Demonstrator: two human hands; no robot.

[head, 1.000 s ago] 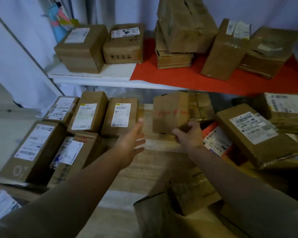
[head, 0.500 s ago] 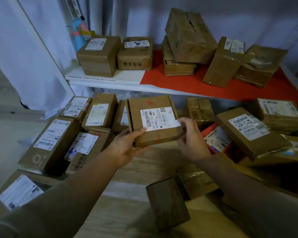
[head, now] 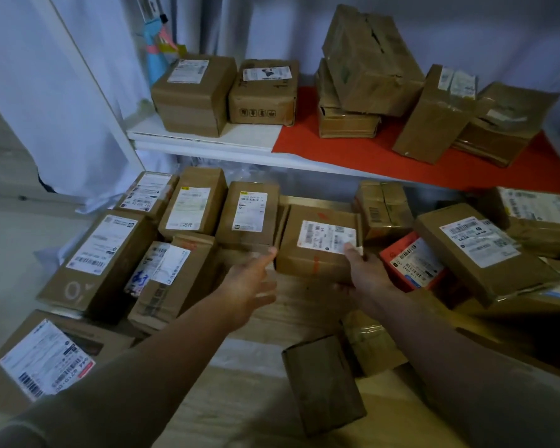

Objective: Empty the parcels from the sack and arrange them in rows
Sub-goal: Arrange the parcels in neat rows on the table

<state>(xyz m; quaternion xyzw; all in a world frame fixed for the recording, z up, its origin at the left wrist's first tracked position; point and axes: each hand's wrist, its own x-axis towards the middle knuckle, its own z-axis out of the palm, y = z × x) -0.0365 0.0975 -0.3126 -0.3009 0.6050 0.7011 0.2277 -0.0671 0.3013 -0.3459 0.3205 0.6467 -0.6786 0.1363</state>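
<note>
Nearest me, a small unlabelled brown box (head: 324, 383) lies on the pale wooden surface (head: 240, 399), between my forearms. Further out, my left hand (head: 246, 286) reaches forward with fingers straight, its fingertip touching the near-left corner of the labelled parcel (head: 317, 244). My right hand (head: 366, 273) pinches that parcel's near-right corner, thumb on the label. The parcel sits label-up just right of the third box (head: 248, 216) in the back row, its long axis running left to right. I judge it needs a nudge left and far to close the gap. The orange parcel (head: 411, 263) crowds its right side; above, the shelf (head: 207, 147) overhangs.
</note>
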